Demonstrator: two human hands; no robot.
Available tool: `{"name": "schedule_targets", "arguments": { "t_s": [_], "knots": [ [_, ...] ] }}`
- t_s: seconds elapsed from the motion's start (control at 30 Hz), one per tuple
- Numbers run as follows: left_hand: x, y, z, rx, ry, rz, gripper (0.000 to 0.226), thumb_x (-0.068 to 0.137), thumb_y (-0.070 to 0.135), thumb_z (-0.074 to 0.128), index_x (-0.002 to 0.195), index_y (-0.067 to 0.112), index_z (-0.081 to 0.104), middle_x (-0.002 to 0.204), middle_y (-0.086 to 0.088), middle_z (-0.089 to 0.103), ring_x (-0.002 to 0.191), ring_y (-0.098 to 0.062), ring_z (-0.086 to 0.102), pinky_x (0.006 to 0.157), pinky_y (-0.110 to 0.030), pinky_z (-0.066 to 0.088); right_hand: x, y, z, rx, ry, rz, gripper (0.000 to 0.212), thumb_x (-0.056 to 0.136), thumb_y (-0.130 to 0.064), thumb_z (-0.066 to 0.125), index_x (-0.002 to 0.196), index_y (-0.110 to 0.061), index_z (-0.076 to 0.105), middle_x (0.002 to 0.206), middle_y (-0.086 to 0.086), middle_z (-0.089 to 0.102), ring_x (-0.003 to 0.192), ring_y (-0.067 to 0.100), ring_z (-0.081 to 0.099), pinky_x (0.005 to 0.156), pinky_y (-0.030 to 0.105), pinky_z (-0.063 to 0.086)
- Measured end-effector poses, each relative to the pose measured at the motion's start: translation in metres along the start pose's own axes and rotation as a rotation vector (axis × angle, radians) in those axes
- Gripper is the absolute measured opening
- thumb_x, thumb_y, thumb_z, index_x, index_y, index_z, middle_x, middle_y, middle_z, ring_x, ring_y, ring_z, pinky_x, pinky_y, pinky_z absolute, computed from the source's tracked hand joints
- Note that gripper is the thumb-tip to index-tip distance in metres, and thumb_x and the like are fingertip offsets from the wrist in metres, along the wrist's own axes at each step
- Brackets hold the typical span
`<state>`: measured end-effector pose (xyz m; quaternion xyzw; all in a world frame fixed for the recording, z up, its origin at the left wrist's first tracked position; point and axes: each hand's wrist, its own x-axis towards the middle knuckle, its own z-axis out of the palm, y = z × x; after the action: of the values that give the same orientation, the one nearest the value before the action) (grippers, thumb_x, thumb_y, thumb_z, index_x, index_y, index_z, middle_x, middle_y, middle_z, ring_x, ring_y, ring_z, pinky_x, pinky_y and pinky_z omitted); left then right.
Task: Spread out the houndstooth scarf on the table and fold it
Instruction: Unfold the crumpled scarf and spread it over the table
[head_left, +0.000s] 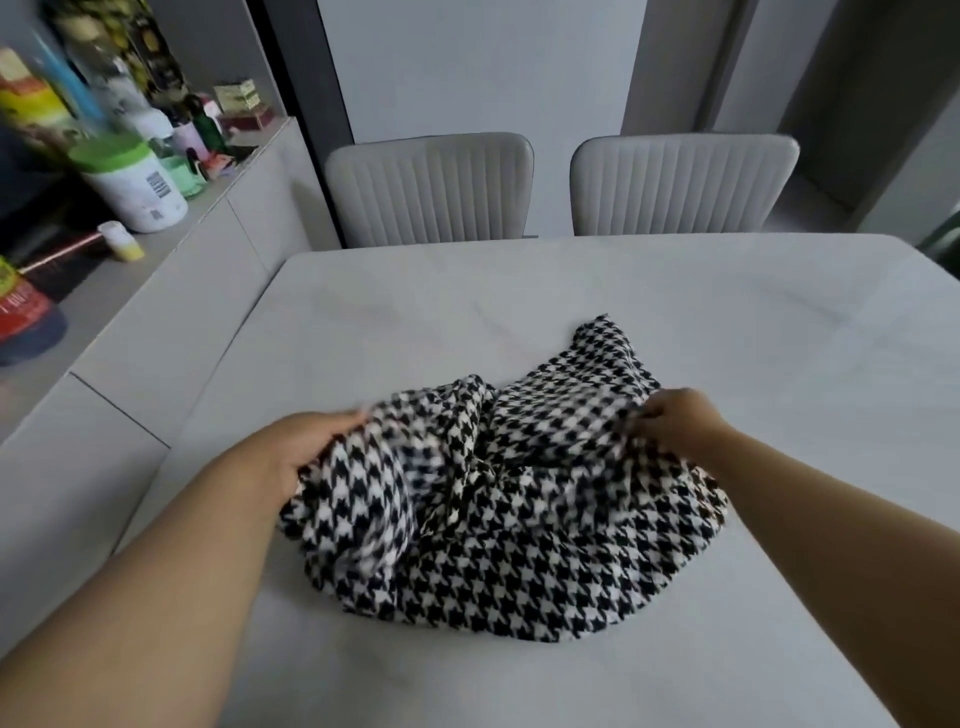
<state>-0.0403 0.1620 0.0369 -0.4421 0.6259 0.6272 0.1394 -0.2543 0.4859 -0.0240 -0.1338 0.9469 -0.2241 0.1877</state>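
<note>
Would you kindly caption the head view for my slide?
Both hands, left hand and right hand, grip a bunched houndstooth scarf on the white table.

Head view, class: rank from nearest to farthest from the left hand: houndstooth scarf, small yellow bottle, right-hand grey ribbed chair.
1. Black-and-white houndstooth scarf, gripped by the left hand.
2. Small yellow bottle, on the left counter.
3. Right-hand grey ribbed chair, beyond the table.

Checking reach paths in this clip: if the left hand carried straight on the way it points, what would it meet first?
The left hand points right, across the houndstooth scarf it grips, so probably the bunched folds at the scarf's middle; depth is unclear.
</note>
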Motion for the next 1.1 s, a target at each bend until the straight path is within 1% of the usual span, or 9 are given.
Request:
{"name": "schedule_targets", "arguments": {
  "t_s": [0.13,0.23,0.3,0.43,0.53,0.6,0.8,0.9,1.1],
  "knots": [
    [0.011,-0.008,-0.041,-0.574,0.198,0.105,0.044,0.090,0.050,0.055,0.097,0.007,0.064,0.099,-0.014,0.067,0.089,-0.028,0.062,0.089,-0.041,0.045,0.011,0.029,-0.061,0.176,0.406,0.222,0.022,0.082,-0.025,0.070,0.088,-0.004,0.072,0.083,0.019,0.068,0.078,0.033,0.064,0.071,0.033,0.048],
    [0.097,-0.060,-0.123,-0.771,0.486,0.168,0.067,0.071,0.061,0.069,0.121,0.017,0.063,0.126,-0.006,0.064,0.109,-0.027,0.062,0.087,-0.048,0.051,0.010,0.051,-0.105,0.169,0.615,0.426,0.021,0.089,-0.021,0.058,0.089,0.000,0.065,0.081,0.021,0.063,0.086,0.036,0.062,0.078,0.038,0.048],
    [0.093,-0.055,-0.123,-0.802,0.475,0.192,0.058,0.080,0.056,0.060,0.122,0.016,0.064,0.120,-0.007,0.068,0.105,-0.028,0.064,0.089,-0.049,0.050,0.013,0.058,-0.117,0.141,0.631,0.470,0.020,0.091,-0.021,0.057,0.089,-0.002,0.061,0.077,0.019,0.057,0.084,0.034,0.059,0.078,0.039,0.048],
    [0.011,-0.004,-0.013,-0.565,0.282,0.234,0.027,0.088,0.029,0.059,0.104,0.010,0.066,0.099,-0.013,0.071,0.087,-0.026,0.066,0.082,-0.040,0.053,0.011,0.032,-0.096,0.131,0.586,0.295,0.028,0.079,-0.010,0.067,0.107,-0.005,0.067,0.106,0.021,0.067,0.099,0.037,0.064,0.091,0.041,0.050],
    [0.018,-0.002,0.020,-0.312,0.221,0.321,0.070,0.061,0.039,0.085,0.116,0.004,0.061,0.119,-0.016,0.065,0.106,-0.029,0.064,0.104,-0.047,0.042,0.006,-0.008,-0.059,0.064,0.473,0.118,0.043,0.081,-0.012,0.071,0.122,-0.010,0.059,0.117,0.012,0.065,0.095,0.026,0.062,0.089,0.036,0.052],
    [0.017,0.000,0.041,-0.266,0.161,0.328,0.068,0.068,0.036,0.082,0.121,0.002,0.056,0.127,-0.009,0.058,0.115,-0.022,0.054,0.105,-0.036,0.034,0.002,-0.032,-0.030,-0.019,0.340,-0.061,0.046,0.081,-0.019,0.072,0.123,-0.012,0.057,0.117,0.008,0.064,0.090,0.020,0.060,0.082,0.029,0.049],
    [0.029,-0.023,0.049,-0.629,0.172,0.116,0.062,0.082,0.045,0.068,0.133,0.014,0.053,0.129,-0.012,0.062,0.113,-0.028,0.061,0.101,-0.046,0.046,0.003,-0.047,0.042,-0.393,-0.028,-0.332,0.068,0.084,-0.039,0.065,0.143,-0.025,0.034,0.147,0.002,0.039,0.134,0.024,0.038,0.109,0.039,0.032],
    [0.028,-0.033,0.048,-0.688,0.051,0.010,0.043,0.085,0.022,0.067,0.124,0.005,0.059,0.110,-0.018,0.069,0.100,-0.032,0.067,0.084,-0.047,0.053,0.007,-0.055,0.055,-0.531,-0.093,-0.422,0.076,0.086,-0.049,0.060,0.148,-0.038,0.019,0.152,0.000,0.027,0.141,0.025,0.021,0.113,0.046,0.021],
    [0.031,-0.031,0.025,-0.652,0.051,0.049,0.031,0.085,0.023,0.064,0.112,0.007,0.063,0.105,-0.018,0.072,0.088,-0.031,0.071,0.073,-0.043,0.054,0.020,-0.073,0.075,-0.729,-0.050,-0.630,0.032,0.090,-0.038,0.055,0.120,-0.029,0.061,0.128,0.000,0.047,0.125,0.023,0.037,0.105,0.037,0.030]
  ]
}}
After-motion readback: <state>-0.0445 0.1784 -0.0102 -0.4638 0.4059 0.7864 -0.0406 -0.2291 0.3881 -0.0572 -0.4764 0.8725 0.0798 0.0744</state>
